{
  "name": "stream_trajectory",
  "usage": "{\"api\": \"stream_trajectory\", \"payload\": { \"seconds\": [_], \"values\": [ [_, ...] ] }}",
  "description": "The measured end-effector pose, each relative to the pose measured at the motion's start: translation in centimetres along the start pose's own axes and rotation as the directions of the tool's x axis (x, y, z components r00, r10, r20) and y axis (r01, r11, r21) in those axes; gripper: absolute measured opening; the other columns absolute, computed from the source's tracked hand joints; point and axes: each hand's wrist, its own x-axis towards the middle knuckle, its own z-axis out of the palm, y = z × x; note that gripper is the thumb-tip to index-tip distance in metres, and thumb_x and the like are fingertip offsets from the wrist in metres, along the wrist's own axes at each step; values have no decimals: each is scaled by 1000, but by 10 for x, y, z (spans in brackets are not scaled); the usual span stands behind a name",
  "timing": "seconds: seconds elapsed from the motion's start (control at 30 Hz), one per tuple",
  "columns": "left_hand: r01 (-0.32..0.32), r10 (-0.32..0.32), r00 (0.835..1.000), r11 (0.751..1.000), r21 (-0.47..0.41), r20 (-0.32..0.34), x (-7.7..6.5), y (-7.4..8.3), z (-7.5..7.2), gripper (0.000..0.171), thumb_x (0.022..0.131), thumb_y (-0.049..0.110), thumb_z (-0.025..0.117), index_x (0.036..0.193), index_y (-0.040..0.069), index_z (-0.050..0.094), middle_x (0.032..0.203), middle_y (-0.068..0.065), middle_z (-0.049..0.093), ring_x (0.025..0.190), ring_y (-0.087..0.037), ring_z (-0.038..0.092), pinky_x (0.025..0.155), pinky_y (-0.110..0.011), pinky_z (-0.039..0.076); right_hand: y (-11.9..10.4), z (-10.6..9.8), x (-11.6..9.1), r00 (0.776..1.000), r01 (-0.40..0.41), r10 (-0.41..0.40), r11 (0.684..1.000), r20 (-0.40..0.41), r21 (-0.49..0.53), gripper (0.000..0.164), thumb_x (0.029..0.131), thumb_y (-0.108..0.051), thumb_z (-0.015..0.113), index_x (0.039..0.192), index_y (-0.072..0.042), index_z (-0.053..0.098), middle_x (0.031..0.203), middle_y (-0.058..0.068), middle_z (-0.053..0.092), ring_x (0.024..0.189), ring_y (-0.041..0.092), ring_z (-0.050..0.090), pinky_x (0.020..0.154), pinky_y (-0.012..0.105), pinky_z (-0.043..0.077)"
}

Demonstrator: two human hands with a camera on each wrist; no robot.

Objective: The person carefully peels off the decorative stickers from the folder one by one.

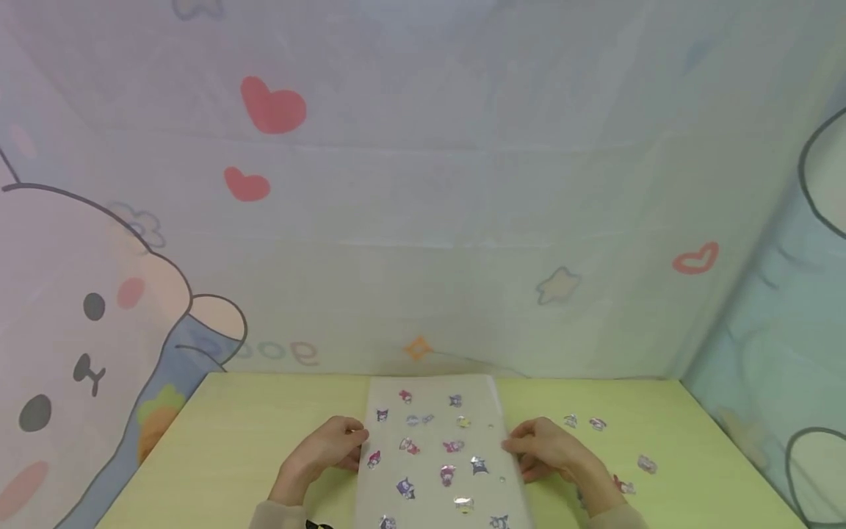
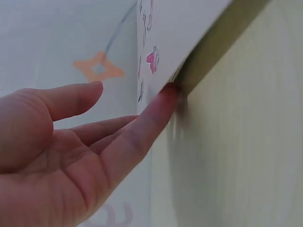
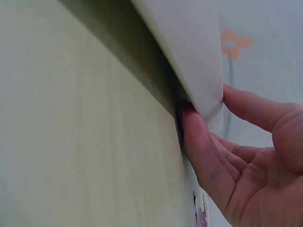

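Note:
A long white sheet dotted with small cartoon stickers lies on the pale yellow table, between my hands. In the left wrist view, the near edge of the sheet has shadow under it. My left hand is at its left edge; one fingertip goes beneath that edge, while the thumb stays apart from it. On the right, my right hand pinches the opposite edge, thumb above and a finger below. The sheet's near end is out of frame.
Loose stickers are scattered on the table to the right, some partly behind my right forearm. A small dark object shows at the bottom edge by my left wrist. A printed cloth hangs behind the table and along both sides.

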Motion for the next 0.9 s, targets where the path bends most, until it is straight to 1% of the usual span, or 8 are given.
{"api": "stream_trajectory", "payload": {
  "seconds": [0.13,0.27,0.33,0.43,0.53,0.67,0.73,0.9],
  "values": [
    [-7,8,1000,998,60,-20,0,1,-1,37,91,14,47,114,-15,44,89,-18,59,75,-28,61,63,-35,51,-3,3,0,1000,-1,0,999,-21,-39,46,79,-24,65,107,9,49,78,14,59,56,21,58,57,40,51],
    [-2,13,998,984,180,-56,-1,3,-2,28,91,18,47,94,-9,54,79,-13,55,66,-21,56,61,-34,50,-4,5,-1,999,-7,5,999,-34,-50,42,79,-23,65,104,8,50,77,14,58,55,20,58,56,39,51],
    [-14,33,997,968,252,-70,-2,5,-2,29,91,19,46,98,-8,54,79,-12,54,58,-16,51,59,-34,49,-4,5,-2,999,-9,7,998,-37,-54,41,79,-23,65,103,7,51,76,14,58,55,20,58,55,38,51],
    [-43,76,994,938,343,-81,-3,6,-2,35,92,21,46,112,-8,50,90,-14,57,50,-15,49,61,-35,46,-3,5,-3,999,-5,3,998,-40,-62,41,79,-23,65,104,7,51,75,14,58,54,20,58,55,38,51],
    [-100,151,985,900,424,-87,-2,8,1,38,92,23,47,119,-4,48,104,-13,56,64,-18,56,67,-36,46,-3,5,-4,999,-1,-2,998,-41,-67,41,79,-22,65,104,7,51,75,13,59,54,20,58,55,38,51],
    [-183,252,965,854,488,-79,0,14,10,31,91,26,48,113,5,54,102,-4,57,88,-19,55,70,-33,47,-2,5,-4,999,4,-6,998,-36,-63,41,79,-23,64,104,7,51,75,13,59,54,21,58,55,39,51],
    [-218,288,955,836,504,-65,1,20,17,29,91,26,48,112,9,55,100,1,57,89,-17,54,70,-30,46,-1,5,-3,999,10,-13,998,-37,-64,41,80,-23,64,104,7,51,75,13,59,53,20,58,55,39,51],
    [-282,333,943,810,514,-9,0,37,41,27,90,26,49,114,13,55,100,4,57,85,-8,53,67,-23,45,-3,6,-1,999,12,-15,997,-45,-74,42,79,-23,65,105,7,51,76,13,58,53,21,58,55,38,51]
  ]
}}
